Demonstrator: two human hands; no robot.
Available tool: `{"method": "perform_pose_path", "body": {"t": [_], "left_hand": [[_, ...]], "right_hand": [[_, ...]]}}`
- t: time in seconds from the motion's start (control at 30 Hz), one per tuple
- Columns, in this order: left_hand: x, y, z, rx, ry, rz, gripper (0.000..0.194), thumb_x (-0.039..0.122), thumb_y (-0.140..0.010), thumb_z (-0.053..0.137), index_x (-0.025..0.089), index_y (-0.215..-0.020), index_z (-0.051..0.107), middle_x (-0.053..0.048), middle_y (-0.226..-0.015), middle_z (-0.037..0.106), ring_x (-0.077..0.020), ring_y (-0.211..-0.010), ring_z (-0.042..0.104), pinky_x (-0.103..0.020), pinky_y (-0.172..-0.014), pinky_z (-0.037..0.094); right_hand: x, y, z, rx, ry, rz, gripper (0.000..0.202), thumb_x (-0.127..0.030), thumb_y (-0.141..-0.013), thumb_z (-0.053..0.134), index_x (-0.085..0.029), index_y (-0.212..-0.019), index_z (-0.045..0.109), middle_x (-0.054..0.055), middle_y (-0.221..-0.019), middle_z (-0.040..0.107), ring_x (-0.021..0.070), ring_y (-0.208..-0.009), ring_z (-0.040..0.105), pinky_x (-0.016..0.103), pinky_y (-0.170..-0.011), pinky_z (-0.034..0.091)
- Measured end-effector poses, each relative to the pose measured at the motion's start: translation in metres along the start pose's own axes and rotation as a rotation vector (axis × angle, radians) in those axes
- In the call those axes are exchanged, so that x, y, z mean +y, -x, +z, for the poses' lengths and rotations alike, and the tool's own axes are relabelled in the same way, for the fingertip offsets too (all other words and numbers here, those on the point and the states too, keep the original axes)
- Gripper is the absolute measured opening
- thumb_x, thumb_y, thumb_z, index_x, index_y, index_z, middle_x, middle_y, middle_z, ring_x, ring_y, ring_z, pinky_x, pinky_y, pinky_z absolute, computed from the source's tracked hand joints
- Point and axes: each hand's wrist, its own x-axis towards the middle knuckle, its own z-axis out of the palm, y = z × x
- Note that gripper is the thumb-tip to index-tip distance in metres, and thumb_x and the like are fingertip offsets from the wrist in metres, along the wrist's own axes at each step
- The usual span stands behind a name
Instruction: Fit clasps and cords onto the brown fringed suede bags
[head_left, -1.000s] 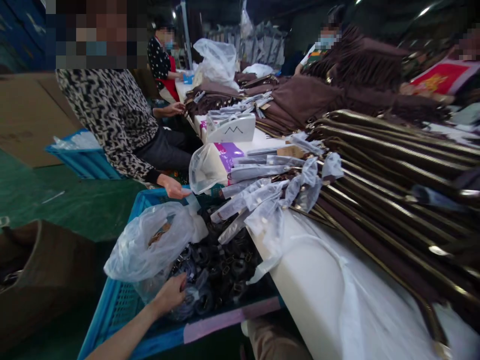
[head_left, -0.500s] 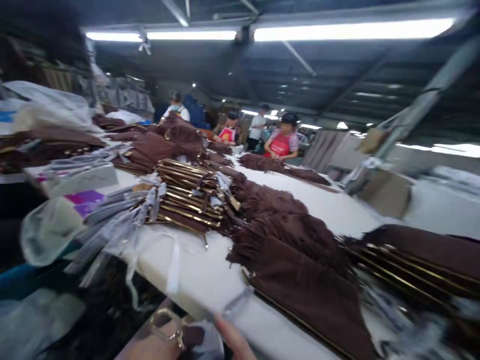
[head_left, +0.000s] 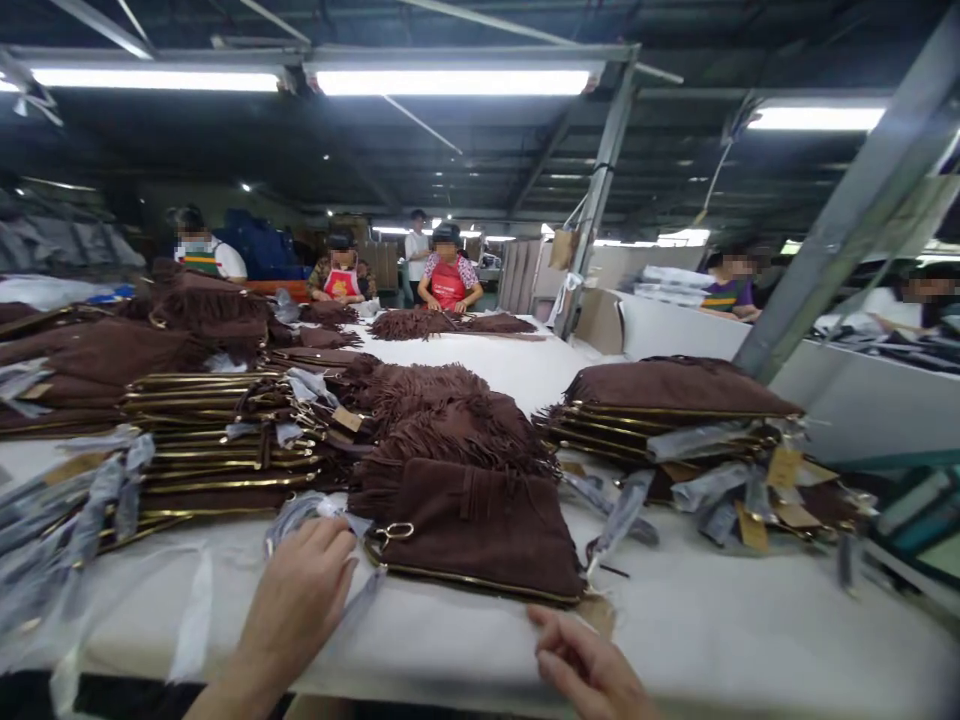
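A dark brown fringed bag (head_left: pixel 480 530) lies flat on the white table, its gold zipper edge toward me. A gold clasp (head_left: pixel 397 532) rests at its left corner. Just left of it, my left hand (head_left: pixel 307 585) has its fingers closed on a clear plastic-wrapped strap (head_left: pixel 296 512), partly hidden by the hand. My right hand (head_left: pixel 589 660) is below the bag's right corner, holding nothing, with the index finger stretched out and the other fingers loosely bent. A tan tag (head_left: pixel 598 613) lies beside that corner, close to its fingertips.
Stacks of brown bags with gold zippers stand to the left (head_left: pixel 225 470) and right (head_left: pixel 675 390). More fringed bags (head_left: pixel 442 415) lie behind the near one. A metal post (head_left: pixel 847 200) slants up at the right. Several people work across the table and beyond a partition.
The view has swung right and steadied. A gold clasp seen by my hand at the lower edge now shows on the bag's corner. Both hands are now over the table beside the bag.
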Motion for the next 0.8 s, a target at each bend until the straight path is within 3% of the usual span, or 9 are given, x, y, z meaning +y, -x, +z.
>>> {"method": "perform_pose_path", "body": {"t": [0.1,0.17,0.2,0.27,0.37,0.5,0.63,0.73,0.8], "left_hand": [[0.055,-0.024,0.01,-0.029,0.126,0.141,0.019,0.02,-0.085,0.059,0.019,-0.103,0.062,-0.011,-0.124,0.061,-0.0304,-0.117,0.053,-0.047,-0.098,0.043],[0.081,-0.046,0.025,-0.124,0.14,0.268,0.028,0.024,-0.082,0.065,0.017,-0.108,0.06,-0.012,-0.133,0.057,-0.0325,-0.125,0.048,-0.049,-0.103,0.039],[0.088,-0.056,0.034,-0.189,0.132,0.321,0.023,0.023,-0.083,0.064,0.017,-0.105,0.06,-0.012,-0.129,0.059,-0.0316,-0.122,0.051,-0.047,-0.102,0.04],[0.093,-0.074,0.047,-0.295,0.103,0.355,0.009,0.018,-0.089,0.056,0.017,-0.096,0.061,-0.01,-0.112,0.067,-0.0271,-0.108,0.06,-0.04,-0.092,0.047],[0.086,-0.094,0.051,-0.323,0.072,0.287,0.013,0.019,-0.095,0.047,0.019,-0.091,0.06,-0.005,-0.092,0.07,-0.0219,-0.086,0.066,-0.031,-0.074,0.05],[0.078,-0.111,0.038,-0.281,0.066,0.253,0.015,0.026,-0.098,0.046,0.021,-0.093,0.058,-0.003,-0.09,0.069,-0.0212,-0.084,0.065,-0.03,-0.071,0.048],[0.081,-0.107,0.025,-0.176,0.053,0.256,0.013,0.023,-0.095,0.05,0.019,-0.086,0.059,-0.005,-0.094,0.066,-0.0231,-0.089,0.061,-0.033,-0.076,0.048],[0.091,-0.09,0.025,-0.077,0.149,0.271,0.014,0.017,-0.094,0.047,0.018,-0.086,0.059,-0.007,-0.093,0.063,-0.0221,-0.087,0.059,-0.032,-0.077,0.048],[0.103,-0.08,0.032,-0.134,0.296,0.333,0.017,0.014,-0.093,0.044,0.017,-0.087,0.06,-0.006,-0.088,0.063,-0.02,-0.083,0.059,-0.03,-0.075,0.049]], "right_hand": [[0.004,0.0,-0.002,0.064,-0.083,0.026,0.029,-0.05,-0.082,0.059,-0.023,-0.074,0.062,0.006,-0.08,0.07,0.0289,-0.099,0.065,0.036,-0.09,0.047],[0.003,0.0,-0.002,0.078,-0.091,0.015,0.031,-0.053,-0.081,0.06,-0.023,-0.074,0.063,0.008,-0.085,0.072,0.0306,-0.107,0.063,0.036,-0.09,0.047],[0.003,0.0,-0.003,0.089,-0.088,0.009,0.031,-0.053,-0.081,0.061,-0.022,-0.075,0.063,0.009,-0.092,0.072,0.0312,-0.112,0.061,0.036,-0.092,0.047],[0.001,0.002,-0.008,0.108,-0.092,0.001,0.029,-0.05,-0.082,0.06,-0.022,-0.076,0.063,0.012,-0.116,0.069,0.0314,-0.117,0.057,0.038,-0.095,0.045],[-0.008,0.002,-0.018,0.077,-0.076,-0.04,0.022,-0.042,-0.087,0.054,-0.022,-0.078,0.059,0.012,-0.136,0.057,0.0287,-0.116,0.058,0.04,-0.096,0.043],[-0.033,-0.014,-0.028,-0.04,0.138,-0.186,0.012,-0.027,-0.089,0.046,-0.023,-0.08,0.053,0.008,-0.116,0.064,0.0239,-0.11,0.057,0.038,-0.095,0.04],[-0.05,-0.045,-0.029,-0.138,0.273,-0.154,0.009,-0.021,-0.085,0.044,-0.023,-0.077,0.048,0.002,-0.083,0.06,0.0198,-0.081,0.055,0.032,-0.074,0.039],[-0.056,-0.062,-0.034,-0.173,0.097,-0.145,0.012,-0.027,-0.084,0.047,-0.022,-0.073,0.046,0.001,-0.079,0.056,0.0189,-0.079,0.052,0.03,-0.071,0.038],[-0.058,-0.067,-0.04,-0.206,-0.119,-0.14,0.017,-0.033,-0.084,0.05,-0.022,-0.072,0.047,0.002,-0.084,0.059,0.0208,-0.089,0.054,0.031,-0.075,0.04]]}}
